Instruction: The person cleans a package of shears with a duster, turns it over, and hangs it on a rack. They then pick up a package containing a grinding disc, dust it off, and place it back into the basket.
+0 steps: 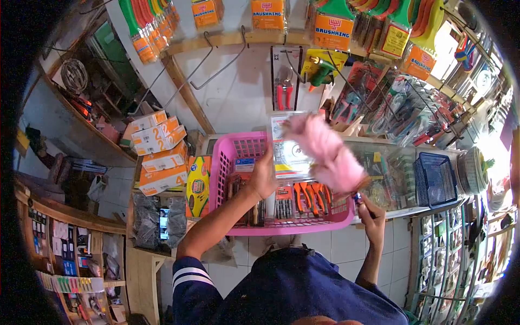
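My left hand (264, 174) grips the left edge of a flat clear-fronted package (287, 169), held upright over the basket. My right hand (372, 216) is closed round the handle of a pink fluffy duster (333, 154). The duster's head is smeared by motion and covers the right part of the package. Below both hands is a pink plastic basket (281, 226) with openwork sides. Inside it lie orange-handled pliers (312, 196) and several packaged tools (283, 207).
Orange-and-white boxes (160, 154) are stacked at the left, near a yellow package (199, 184) and a lit phone (164, 223). Brush packs (334, 31) and red-handled pruning shears (285, 93) hang above. A blue basket (435, 179) stands at the right.
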Action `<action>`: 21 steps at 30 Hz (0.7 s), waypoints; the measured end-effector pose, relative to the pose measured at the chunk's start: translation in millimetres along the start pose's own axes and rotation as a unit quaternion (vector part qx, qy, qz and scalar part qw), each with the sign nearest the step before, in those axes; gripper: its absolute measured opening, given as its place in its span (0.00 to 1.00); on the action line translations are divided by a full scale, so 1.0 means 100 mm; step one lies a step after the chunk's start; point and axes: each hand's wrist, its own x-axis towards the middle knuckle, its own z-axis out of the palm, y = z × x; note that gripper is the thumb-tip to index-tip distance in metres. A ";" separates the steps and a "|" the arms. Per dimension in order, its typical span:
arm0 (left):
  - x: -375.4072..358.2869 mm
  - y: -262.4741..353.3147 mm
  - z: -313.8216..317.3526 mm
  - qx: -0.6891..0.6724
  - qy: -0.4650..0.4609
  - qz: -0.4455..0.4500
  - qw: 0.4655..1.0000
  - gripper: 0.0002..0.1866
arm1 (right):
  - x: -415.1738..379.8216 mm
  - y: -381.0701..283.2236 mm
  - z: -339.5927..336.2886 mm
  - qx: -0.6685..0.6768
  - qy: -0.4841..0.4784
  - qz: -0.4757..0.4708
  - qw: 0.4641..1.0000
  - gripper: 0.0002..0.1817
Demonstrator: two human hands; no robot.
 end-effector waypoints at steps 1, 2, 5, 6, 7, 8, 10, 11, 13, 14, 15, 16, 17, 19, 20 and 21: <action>0.00 -0.04 -0.09 0.023 -0.006 0.021 0.999 0.33 | 0.00 -0.01 -0.02 -0.011 -0.018 -0.005 1.000 0.20; -0.06 -0.04 -0.03 0.244 -0.003 0.116 0.963 0.33 | -0.01 0.00 -0.02 -0.010 -0.007 -0.015 1.000 0.20; 0.00 -0.01 -0.02 -0.035 -0.015 -0.027 0.999 0.31 | -0.03 -0.08 0.08 0.002 0.067 0.004 0.998 0.20; 0.00 -0.02 -0.05 -0.028 -0.014 -0.024 0.999 0.31 | -0.04 -0.08 0.10 -0.004 0.054 0.004 0.999 0.20; 0.00 -0.04 -0.08 -0.022 -0.014 -0.022 0.999 0.32 | -0.05 -0.08 0.11 -0.009 0.043 0.004 0.999 0.20; 0.00 -0.04 -0.09 -0.015 -0.015 -0.020 1.000 0.32 | -0.06 -0.07 0.11 -0.015 0.032 0.002 0.999 0.20; -0.07 -0.06 -0.10 0.334 -0.020 0.124 0.934 0.34 | -0.05 0.03 0.08 -0.014 0.012 -0.017 1.000 0.20; -0.02 -0.06 -0.07 0.172 0.002 0.059 0.983 0.34 | -0.05 0.03 0.12 -0.002 0.041 -0.019 0.999 0.20; 0.02 -0.05 -0.07 -0.005 -0.003 -0.021 1.000 0.34 | -0.05 -0.03 0.21 0.009 0.106 -0.015 0.994 0.20; 0.02 -0.05 -0.05 0.009 0.003 -0.018 1.000 0.34 | -0.05 -0.04 0.20 0.005 0.076 -0.014 0.997 0.20; 0.00 -0.06 -0.04 0.022 0.009 -0.015 1.000 0.35 | -0.05 -0.03 0.17 0.000 0.046 -0.013 0.999 0.19; -0.01 -0.06 -0.03 0.036 0.016 -0.012 0.999 0.35 | -0.05 -0.02 0.14 -0.004 0.016 -0.013 1.000 0.19; -0.01 -0.05 -0.03 0.023 0.014 -0.016 0.999 0.35 | -0.04 -0.05 0.10 -0.039 -0.004 -0.027 0.999 0.19; -0.01 -0.05 -0.02 -0.002 0.011 -0.027 1.000 0.33 | -0.01 -0.14 0.18 -0.008 0.067 -0.034 0.997 0.18; -0.02 -0.05 -0.01 -0.015 0.010 -0.033 0.999 0.33 | -0.01 -0.17 0.21 0.007 0.102 -0.037 0.994 0.18; 0.00 -0.07 -0.05 -0.013 0.020 -0.039 0.999 0.31 | 0.01 -0.12 0.21 0.010 0.118 -0.037 0.992 0.18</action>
